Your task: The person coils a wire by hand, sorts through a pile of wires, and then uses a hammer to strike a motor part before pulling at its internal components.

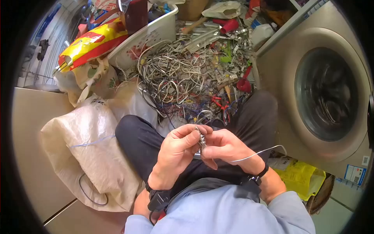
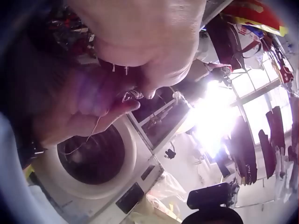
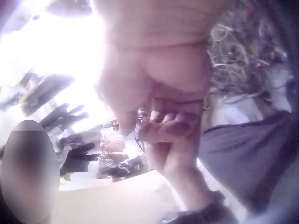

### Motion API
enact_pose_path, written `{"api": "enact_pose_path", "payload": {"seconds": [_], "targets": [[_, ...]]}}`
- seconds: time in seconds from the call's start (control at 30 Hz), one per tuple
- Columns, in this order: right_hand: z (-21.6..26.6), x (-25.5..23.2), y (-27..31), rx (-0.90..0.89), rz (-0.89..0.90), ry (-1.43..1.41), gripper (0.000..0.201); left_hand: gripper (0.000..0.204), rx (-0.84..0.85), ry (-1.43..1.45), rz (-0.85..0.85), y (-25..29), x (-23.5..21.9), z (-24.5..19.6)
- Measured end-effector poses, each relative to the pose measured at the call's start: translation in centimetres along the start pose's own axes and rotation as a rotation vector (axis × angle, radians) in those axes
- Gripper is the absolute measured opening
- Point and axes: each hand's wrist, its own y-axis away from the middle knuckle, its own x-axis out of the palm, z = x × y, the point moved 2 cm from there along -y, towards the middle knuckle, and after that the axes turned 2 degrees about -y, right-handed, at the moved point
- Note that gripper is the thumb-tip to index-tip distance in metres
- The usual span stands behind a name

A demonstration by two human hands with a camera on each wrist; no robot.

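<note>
In the head view both hands meet over the lap around a small bundle of shiny, tightly wound wire [image 1: 202,139]. My left hand [image 1: 173,152] pinches its upper left side between thumb and fingers. From the right, my right hand [image 1: 230,148] pinches the lower part, its thumb lying along the turns. A thin pale wire tail [image 1: 265,150] runs out past the right hand and bends back at its end. In the left wrist view, two short metal prongs [image 2: 120,69] show under the left hand; their base is hidden. The right wrist view is blurred, with the bundle mostly covered.
Ahead lies a heap of tangled cables [image 1: 171,74], with red-handled pliers [image 1: 221,102] among scraps. A white basket [image 1: 152,37] stands behind it. A stuffed pale sack [image 1: 93,152] is at left. A washing machine [image 1: 319,82] stands at right, near a yellow bag [image 1: 302,177].
</note>
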Motion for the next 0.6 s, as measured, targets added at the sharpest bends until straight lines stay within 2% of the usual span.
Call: {"api": "enact_pose_path", "payload": {"seconds": [0.07, 0.1, 0.2, 0.3, 0.5, 0.57, 0.6], "targets": [[0.2, 0.2, 0.6, 0.077, -0.095, -0.105, 0.024, 0.018, 0.060, 0.064, -0.078, 0.0, 0.0, 1.0], [-0.1, -0.1, -1.4, 0.054, -0.077, -0.098, 0.024, 0.018, 0.076, 0.038, -0.072, -0.6, -1.0, -0.1], [-0.3, 0.3, -1.4, 0.075, -0.056, -0.184, 0.026, 0.014, 0.055, 0.187, -0.080, -0.6, -0.6, 0.4], [-0.6, 0.5, -2.1, 0.080, -0.066, -0.161, 0.027, 0.018, 0.094, 0.174, -0.116, -0.8, -1.8, 0.8], [-1.7, 0.3, -3.2, 0.016, -0.217, 0.100, 0.027, 0.020, 0.133, 0.127, -0.198, -1.5, -2.5, 0.6], [-1.9, 0.1, -3.3, -0.011, -0.203, -0.062, 0.026, 0.022, 0.011, 0.210, -0.108, -1.7, -2.3, 0.1], [-1.8, 0.0, -3.3, -0.012, -0.202, -0.060, 0.026, 0.022, 0.013, 0.210, -0.106, -1.9, -2.5, 0.3]]}}
